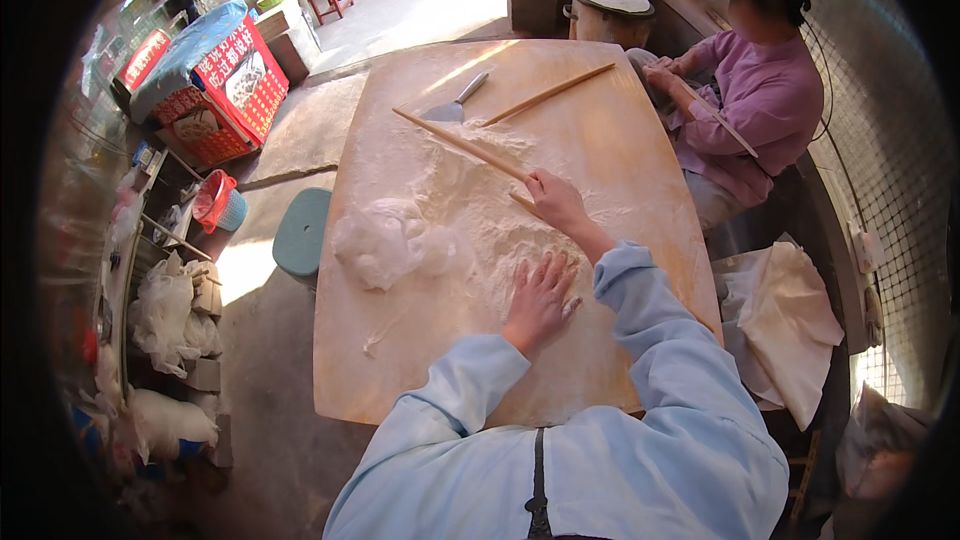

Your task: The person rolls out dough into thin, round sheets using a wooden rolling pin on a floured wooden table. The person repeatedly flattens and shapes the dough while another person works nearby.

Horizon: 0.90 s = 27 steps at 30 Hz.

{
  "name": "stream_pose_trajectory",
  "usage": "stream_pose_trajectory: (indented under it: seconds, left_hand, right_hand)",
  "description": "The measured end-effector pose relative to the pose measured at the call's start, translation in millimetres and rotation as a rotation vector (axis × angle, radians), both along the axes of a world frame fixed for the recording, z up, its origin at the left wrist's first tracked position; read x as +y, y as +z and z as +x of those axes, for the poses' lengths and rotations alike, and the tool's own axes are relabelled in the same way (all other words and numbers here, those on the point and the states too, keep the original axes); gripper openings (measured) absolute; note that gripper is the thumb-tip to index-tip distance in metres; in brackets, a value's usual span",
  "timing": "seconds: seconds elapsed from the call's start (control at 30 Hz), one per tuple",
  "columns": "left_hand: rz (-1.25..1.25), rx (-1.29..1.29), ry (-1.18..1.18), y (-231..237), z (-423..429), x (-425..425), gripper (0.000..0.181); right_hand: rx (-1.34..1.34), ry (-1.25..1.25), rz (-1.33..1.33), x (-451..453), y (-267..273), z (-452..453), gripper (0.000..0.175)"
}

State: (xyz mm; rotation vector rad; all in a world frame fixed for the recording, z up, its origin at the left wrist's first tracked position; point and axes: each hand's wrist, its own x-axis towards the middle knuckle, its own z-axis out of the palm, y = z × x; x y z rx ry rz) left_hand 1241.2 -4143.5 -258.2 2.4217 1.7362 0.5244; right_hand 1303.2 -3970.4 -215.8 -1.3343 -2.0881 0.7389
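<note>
My right hand (559, 202) grips a long tapered wooden rolling pin (457, 142), which points up and left over the wooden board (420, 360). The tip of a second wooden stick (523, 204) shows beside the same hand; its other end is hidden, so I cannot tell whether it is held. My left hand (541, 300), fingers spread, rests on the flour (499, 229), with some on its fingers. Left of it lies a crumpled clear plastic bag (386, 240). Farther up are a metal dough scraper (454, 106) and another thin rolling pin (555, 92).
A person (757, 90) in a pink top sits along the board's right side. A teal stool (301, 232) stands close to its left edge. Pale cloth (787, 322) hangs at the lower right. Behind the far edge is a lidded drum (611, 11).
</note>
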Motion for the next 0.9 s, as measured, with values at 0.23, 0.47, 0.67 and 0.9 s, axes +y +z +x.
stream_pose_trajectory:
  seconds: [0.23, 0.47, 0.67, 0.9]
  left_hand:
    - [-0.061, 0.038, 0.003, 0.4, 2.7, 2.1, 0.057]
    - [-0.137, -0.884, 0.065, -9.2, -11.7, 22.1, 0.064]
    - [-0.445, -2.089, 0.093, 29.2, -24.5, 14.7, 0.033]
    - [-0.408, -2.167, 0.181, 32.5, -32.2, 6.5, 0.033]
  right_hand:
    - [0.05, -0.037, -0.085, -55.0, 6.3, 86.0, 0.033]
    - [0.143, -0.073, -0.157, -132.0, 21.9, 151.6, 0.028]
    - [0.19, -0.147, -0.211, -202.9, 20.9, 159.2, 0.018]
    - [0.256, -0.16, -0.103, -226.9, 20.5, 188.8, 0.016]
